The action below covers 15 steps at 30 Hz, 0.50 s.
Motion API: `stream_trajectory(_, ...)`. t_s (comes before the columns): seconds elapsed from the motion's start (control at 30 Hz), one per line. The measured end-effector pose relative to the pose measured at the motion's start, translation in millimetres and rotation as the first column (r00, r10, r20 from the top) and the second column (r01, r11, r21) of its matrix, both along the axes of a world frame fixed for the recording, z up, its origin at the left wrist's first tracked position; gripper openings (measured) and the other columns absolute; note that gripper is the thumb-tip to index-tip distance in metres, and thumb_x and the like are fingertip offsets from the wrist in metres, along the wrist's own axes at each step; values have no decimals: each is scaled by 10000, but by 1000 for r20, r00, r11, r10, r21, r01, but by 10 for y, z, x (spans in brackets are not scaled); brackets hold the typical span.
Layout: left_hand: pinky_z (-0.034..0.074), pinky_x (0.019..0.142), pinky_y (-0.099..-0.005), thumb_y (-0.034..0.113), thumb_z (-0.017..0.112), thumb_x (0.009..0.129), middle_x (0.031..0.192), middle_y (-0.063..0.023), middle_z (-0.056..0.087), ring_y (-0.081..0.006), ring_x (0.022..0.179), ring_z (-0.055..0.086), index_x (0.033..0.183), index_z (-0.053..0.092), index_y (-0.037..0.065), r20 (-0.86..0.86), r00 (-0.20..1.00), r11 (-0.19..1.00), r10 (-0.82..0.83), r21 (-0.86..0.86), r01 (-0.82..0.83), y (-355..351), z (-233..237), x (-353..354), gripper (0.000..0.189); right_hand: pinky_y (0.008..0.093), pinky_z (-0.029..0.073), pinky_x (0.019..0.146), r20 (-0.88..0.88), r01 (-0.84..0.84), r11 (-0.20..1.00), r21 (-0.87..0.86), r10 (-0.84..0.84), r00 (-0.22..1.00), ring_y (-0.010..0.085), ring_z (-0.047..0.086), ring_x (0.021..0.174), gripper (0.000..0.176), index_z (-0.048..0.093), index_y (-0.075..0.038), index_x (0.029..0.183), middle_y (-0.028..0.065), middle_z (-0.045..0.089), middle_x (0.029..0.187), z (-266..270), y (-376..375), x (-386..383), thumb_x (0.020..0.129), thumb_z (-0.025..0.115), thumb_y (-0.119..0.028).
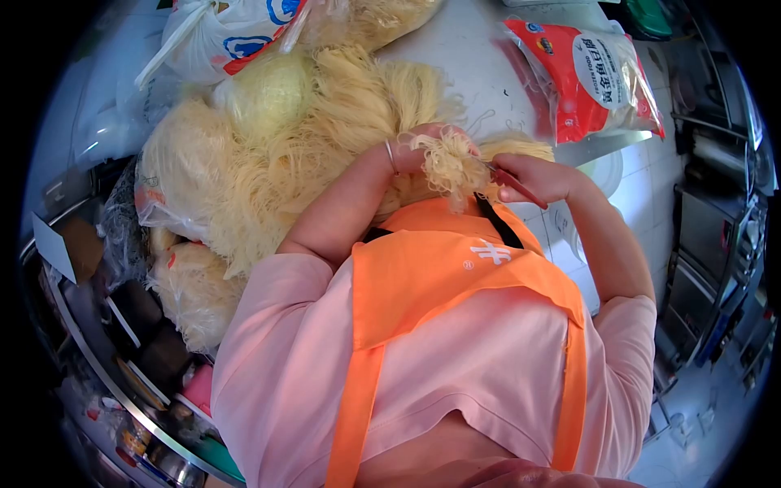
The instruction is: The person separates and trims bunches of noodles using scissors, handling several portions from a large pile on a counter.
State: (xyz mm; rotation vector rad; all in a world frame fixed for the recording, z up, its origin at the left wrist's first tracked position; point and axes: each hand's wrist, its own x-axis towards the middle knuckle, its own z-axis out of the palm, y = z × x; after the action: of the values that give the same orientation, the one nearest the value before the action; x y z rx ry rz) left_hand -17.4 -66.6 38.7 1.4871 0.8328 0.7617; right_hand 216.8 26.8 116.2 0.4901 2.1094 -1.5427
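My left hand [425,145], with a bracelet at the wrist, is closed around a bundle of thin pale noodles [454,167], whose loose curled ends stick out toward my right hand. My right hand [533,177] is closed on red-handled scissors [519,187]. Their metal part meets the edge of the bundle, and the blades are mostly hidden. Under and beside my left forearm lies a large heap of long dry noodles [285,167]. More noodle strands [517,147] lie just beyond my right hand.
A red and clear frozen-food bag [598,77] lies at the table's far right. White plastic bags [220,37] and a clear bag of noodles [183,154] crowd the left. Noodle scraps dot the pale tabletop [488,61]. Metal shelving [704,260] stands at right.
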Motion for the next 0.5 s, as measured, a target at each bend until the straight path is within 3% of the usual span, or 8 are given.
stream_trajectory(0.07, 468, 847, -289, 122, 650, 784, 1033, -63, 628, -173, 965, 591, 1025, 630, 62, -49, 999, 999, -10, 40, 12, 2, -1, 13, 249, 354, 432, 714, -36, 25, 999, -48, -27, 999, 266, 525, 785, 555, 481, -38, 987, 117, 529, 845, -77, -30, -34, 796, 611, -543)
stream_trajectory(0.13, 469, 802, -282, 145, 700, 750, 988, -49, 616, -153, 907, 583, 1025, 612, 60, 150, 989, 992, 4, -123, 14, -9, 2, 27, 300, 356, 430, 705, -112, 39, 998, -42, -43, 993, 241, 516, 772, 597, 482, -31, 956, 103, 526, 825, -150, -54, -59, 816, 538, -608)
stream_trajectory(0.17, 469, 802, -282, 145, 700, 750, 988, -49, 616, -153, 907, 583, 1025, 612, 60, 150, 989, 992, 5, -123, 13, -8, 15, 28, 300, 356, 430, 705, -112, 38, 998, -42, -42, 993, 241, 516, 772, 597, 482, -31, 956, 103, 526, 825, -217, -92, -40, 816, 538, -608)
stream_trajectory(0.23, 470, 801, -286, 164, 688, 767, 986, -56, 618, -155, 906, 586, 1020, 622, 55, 34, 999, 998, -13, 66, 11, 9, 56, 11, 283, 318, 422, 636, -249, 178, 973, -147, -210, 945, 189, 506, 699, 648, 501, -25, 883, 74, 526, 755, -337, -158, 4, 825, 453, -669)
stream_trajectory(0.27, 470, 801, -286, 164, 688, 767, 986, -56, 618, -155, 906, 586, 1020, 622, 55, 34, 999, 998, -10, 67, 8, 7, 44, 9, 283, 318, 422, 636, -250, 175, 974, -147, -208, 946, 189, 506, 699, 648, 501, -25, 883, 74, 526, 755, -360, -155, 25, 825, 453, -669)
stream_trajectory(0.33, 472, 795, -290, 159, 666, 786, 978, -58, 618, -160, 908, 586, 999, 633, 45, 202, 979, 968, -6, -243, 56, -3, 1, 23, 244, 253, 397, 479, -137, 176, 896, -407, -251, 958, 131, 509, 542, 598, 536, -44, 878, 61, 552, 678, -363, -158, 55, 859, 430, -633)
stream_trajectory(0.43, 473, 799, -287, 128, 644, 802, 969, -63, 618, -159, 903, 586, 974, 639, 29, 105, 994, 990, -11, -139, 26, 4, -34, 23, 199, 205, 306, 389, -86, 256, 867, -428, -321, 943, 69, 421, 432, 582, 529, -58, 781, 14, 500, 574, -304, -213, 61, 864, 430, -625)
stream_trajectory(0.5, 473, 804, -286, 115, 640, 802, 969, -64, 618, -158, 904, 586, 985, 635, 29, 168, 986, 977, 18, -213, 18, -7, -22, 37, 202, 208, 311, 388, -62, 263, 864, -430, -319, 946, 74, 425, 435, 583, 530, -55, 769, 9, 489, 566, -225, -205, 59, 864, 434, -622)
